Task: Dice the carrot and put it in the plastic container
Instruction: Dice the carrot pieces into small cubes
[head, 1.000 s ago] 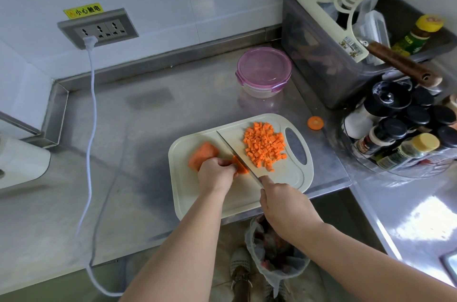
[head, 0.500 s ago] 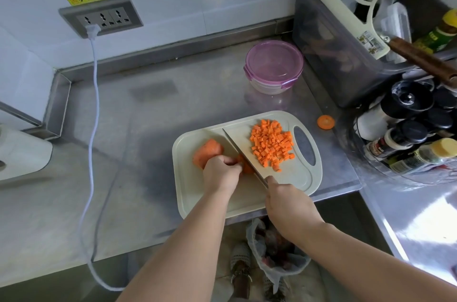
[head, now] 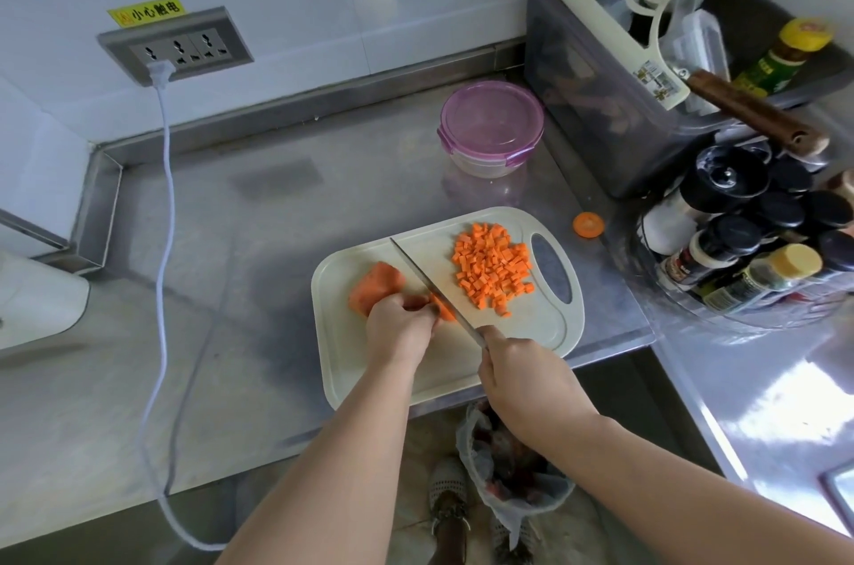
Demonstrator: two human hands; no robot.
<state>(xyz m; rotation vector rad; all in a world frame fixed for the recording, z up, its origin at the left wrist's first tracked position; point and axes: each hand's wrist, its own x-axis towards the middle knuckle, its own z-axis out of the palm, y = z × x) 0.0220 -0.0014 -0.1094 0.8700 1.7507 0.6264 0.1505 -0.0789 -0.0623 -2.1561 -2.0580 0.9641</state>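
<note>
On the cutting board, the left hand clamped its fingers on the carrot, steadying it for the knife gripped by the right hand; dice sat at two o'clock, clear of the blade, the plastic container lidded at twelve.

A yellow sticker on the wall just above the socket panel reads "小心触电" beside a small warning symbol, while print on the squeegee label and seasoning bottles is too small to read.
</note>
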